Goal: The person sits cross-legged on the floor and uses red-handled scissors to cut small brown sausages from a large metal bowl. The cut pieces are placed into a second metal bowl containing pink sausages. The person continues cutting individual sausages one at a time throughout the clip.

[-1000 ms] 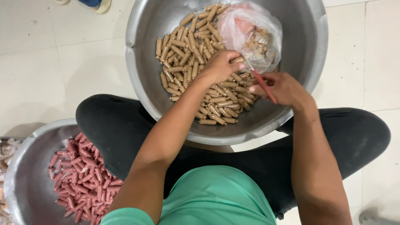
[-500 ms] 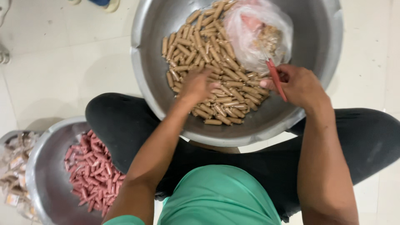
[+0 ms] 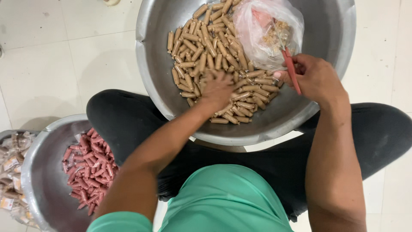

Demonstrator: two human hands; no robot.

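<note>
Left hand: your left hand (image 3: 218, 89) lies palm-down on the heap of tan sausages (image 3: 214, 60) in the big steel bowl (image 3: 326, 107). It is blurred, so you cannot tell whether its fingers are curled round a piece or spread loose.
Right hand: your right hand (image 3: 315, 79) hovers at the right edge of the heap, fingers clenched on the red-handled scissors (image 3: 289, 66).
Scissors axis: the long axis runs from the handle in your fist up and slightly left, with the tips pointing away from you into the clear plastic bag (image 3: 268, 32). The blades are too thin and blurred to tell whether they are spread.
Bag: it rests against the far right of the heap inside the bowl, crumpled, with pale scraps and something pink inside.
Tan sausages: short cylinders piled in the bowl's middle and far side, lying every way with no common direction. The nearest ones sit just beside your left wrist.
Big bowl: it sits on your lap, across your black-trousered legs (image 3: 128, 120).
Second bowl: a smaller steel bowl (image 3: 40, 172) stands on the tiled floor (image 3: 56, 64) by your left knee and holds pink sausages (image 3: 88, 167).
Far left: a heap of wrapped packets (image 3: 10, 172) lies just beside that bowl.
</note>
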